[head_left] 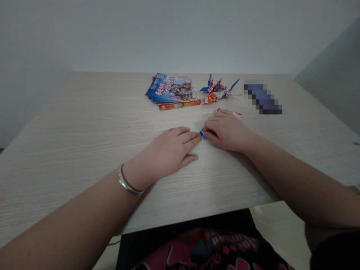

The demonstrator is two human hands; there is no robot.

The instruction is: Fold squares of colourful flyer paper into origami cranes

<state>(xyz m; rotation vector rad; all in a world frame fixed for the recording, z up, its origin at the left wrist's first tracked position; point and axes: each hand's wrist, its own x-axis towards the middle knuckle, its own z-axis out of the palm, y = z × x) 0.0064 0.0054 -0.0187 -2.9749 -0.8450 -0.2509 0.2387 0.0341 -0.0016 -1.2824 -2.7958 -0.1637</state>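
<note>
A small piece of folded printed paper (201,132) lies on the table, mostly hidden under my right hand (226,129). Its blue tip sticks out at the left, and a white and red edge shows behind the knuckles. The fingers of my right hand are bent and pressed down on it, with the thumb close to the blue tip. My left hand (173,152) lies palm down with fingers stretched out, its fingertips touching the blue tip. Nothing shows in its grasp, and a silver bangle (126,183) circles the wrist.
Behind my hands, a fanned stack of printed leaflets (174,90) rests on the pale wooden table (84,123). Several folded paper cranes (218,90) in blue and orange stand to its right. Farther right is a dark, pixelated oblong object (263,98). A wall borders the table's far edge.
</note>
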